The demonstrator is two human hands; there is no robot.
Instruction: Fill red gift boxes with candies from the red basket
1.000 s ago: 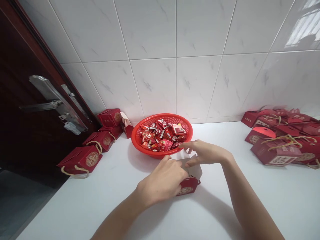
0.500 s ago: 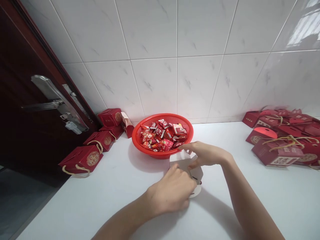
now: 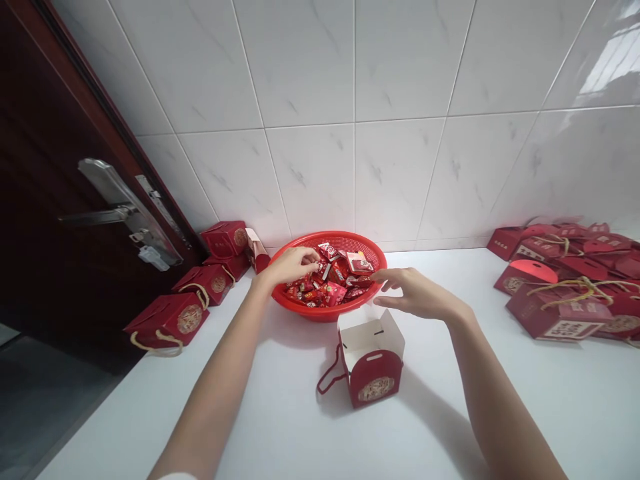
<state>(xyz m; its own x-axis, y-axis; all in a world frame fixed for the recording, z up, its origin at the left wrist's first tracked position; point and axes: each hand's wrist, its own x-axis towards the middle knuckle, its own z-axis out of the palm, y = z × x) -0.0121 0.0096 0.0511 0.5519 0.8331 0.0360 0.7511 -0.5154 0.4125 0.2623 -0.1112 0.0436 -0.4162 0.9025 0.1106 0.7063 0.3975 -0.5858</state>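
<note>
A red basket holds several wrapped candies, mostly red. My left hand reaches over its left side, fingers stretched out and fingertips at the candies; no candy is plainly gripped. At the right rim, my right hand has thumb and fingers apart, with its fingertips by the candies there and nothing visibly held. Just below it a dark red gift box stands upright on the table, its top flaps raised and its white inside showing. A dark red cord handle hangs out on the box's left.
On the left are several closed red boxes with rope handles, beside a dark door with a metal handle. A pile of red boxes lies at the right. The white table meets a tiled wall at the back.
My left hand has left the box's inside and moved up and left to the basket. My right hand has let go of the box flap and shifted slightly right. The box now stands free, open-topped.
</note>
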